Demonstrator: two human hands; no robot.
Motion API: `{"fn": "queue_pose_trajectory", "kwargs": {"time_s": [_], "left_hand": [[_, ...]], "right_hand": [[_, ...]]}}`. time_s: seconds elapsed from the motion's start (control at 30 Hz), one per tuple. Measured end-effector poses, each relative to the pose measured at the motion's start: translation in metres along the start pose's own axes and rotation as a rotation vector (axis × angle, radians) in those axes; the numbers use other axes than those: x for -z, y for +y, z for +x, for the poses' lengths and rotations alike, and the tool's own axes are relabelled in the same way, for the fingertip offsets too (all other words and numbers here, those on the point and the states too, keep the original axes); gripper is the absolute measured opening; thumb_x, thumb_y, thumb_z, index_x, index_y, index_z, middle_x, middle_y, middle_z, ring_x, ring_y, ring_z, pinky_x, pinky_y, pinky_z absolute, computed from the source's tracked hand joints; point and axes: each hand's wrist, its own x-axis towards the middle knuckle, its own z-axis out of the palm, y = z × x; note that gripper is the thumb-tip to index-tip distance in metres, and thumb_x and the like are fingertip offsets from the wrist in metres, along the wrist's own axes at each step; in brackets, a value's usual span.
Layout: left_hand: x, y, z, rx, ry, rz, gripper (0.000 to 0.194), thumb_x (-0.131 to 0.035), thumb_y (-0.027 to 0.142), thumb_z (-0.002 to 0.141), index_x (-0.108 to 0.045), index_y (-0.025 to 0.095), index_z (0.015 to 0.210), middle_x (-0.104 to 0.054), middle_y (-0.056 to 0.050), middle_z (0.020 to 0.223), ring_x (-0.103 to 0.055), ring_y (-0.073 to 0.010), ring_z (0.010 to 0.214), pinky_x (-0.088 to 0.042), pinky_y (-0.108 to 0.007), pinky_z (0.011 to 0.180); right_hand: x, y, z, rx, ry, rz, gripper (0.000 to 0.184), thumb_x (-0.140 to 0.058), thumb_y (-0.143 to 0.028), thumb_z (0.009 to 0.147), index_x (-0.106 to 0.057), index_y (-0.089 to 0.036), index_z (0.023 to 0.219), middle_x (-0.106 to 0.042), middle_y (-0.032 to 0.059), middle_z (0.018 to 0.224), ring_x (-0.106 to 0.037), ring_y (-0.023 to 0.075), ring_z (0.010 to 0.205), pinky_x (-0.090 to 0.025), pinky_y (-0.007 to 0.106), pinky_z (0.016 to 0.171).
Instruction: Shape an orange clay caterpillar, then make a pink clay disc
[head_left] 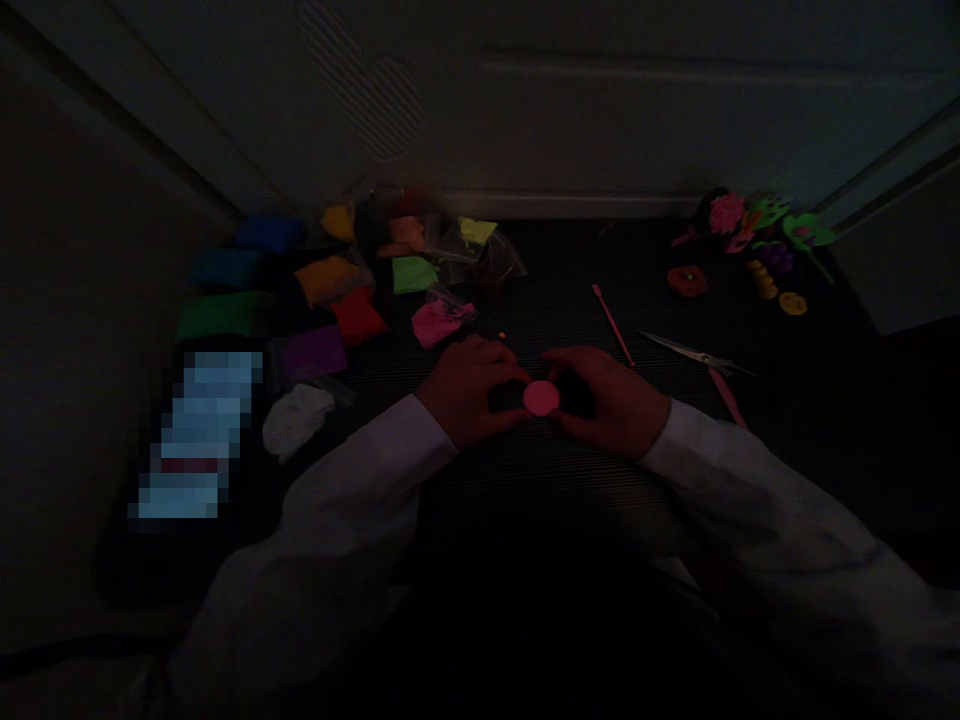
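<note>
A flat round pink disc of clay (pixel 541 398) is held between both hands over a dark ribbed mat (pixel 540 470). My left hand (pixel 469 390) pinches its left edge with curled fingers. My right hand (pixel 607 398) pinches its right edge the same way. Both arms wear white sleeves. The scene is very dim.
Several bags of coloured clay lie at the left: pink (pixel 441 320), red (pixel 358 317), green (pixel 412 272), purple (pixel 315 350), white (pixel 298 418). Scissors (pixel 697 355) and a pink stick tool (pixel 612 325) lie to the right. Small clay figures (pixel 757 240) stand at the far right by the wall.
</note>
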Motion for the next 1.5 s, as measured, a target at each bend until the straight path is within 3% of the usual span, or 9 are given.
{"fn": "queue_pose_trajectory", "kwargs": {"time_s": [1.17, 1.5], "left_hand": [[0.003, -0.007, 0.000, -0.035, 0.014, -0.026, 0.027, -0.055, 0.041, 0.072, -0.065, 0.021, 0.088, -0.061, -0.005, 0.085, -0.052, -0.0172, 0.082, -0.039, -0.033, 0.073], [0.003, -0.007, 0.000, -0.066, 0.082, 0.024, 0.037, -0.054, 0.054, 0.067, -0.061, 0.017, 0.069, -0.058, -0.005, 0.079, -0.050, -0.0167, 0.078, -0.036, -0.032, 0.070]], "right_hand": [[0.008, 0.005, -0.002, -0.030, -0.029, 0.000, 0.045, -0.055, -0.018, 0.071, -0.042, -0.014, 0.113, -0.059, 0.0046, 0.089, -0.052, 0.0173, 0.089, -0.044, 0.035, 0.081], [0.018, 0.012, 0.000, 0.033, -0.078, -0.176, 0.040, -0.059, -0.043, 0.069, -0.050, -0.016, 0.098, -0.055, 0.0044, 0.079, -0.051, 0.0180, 0.077, -0.040, 0.032, 0.071]]}}
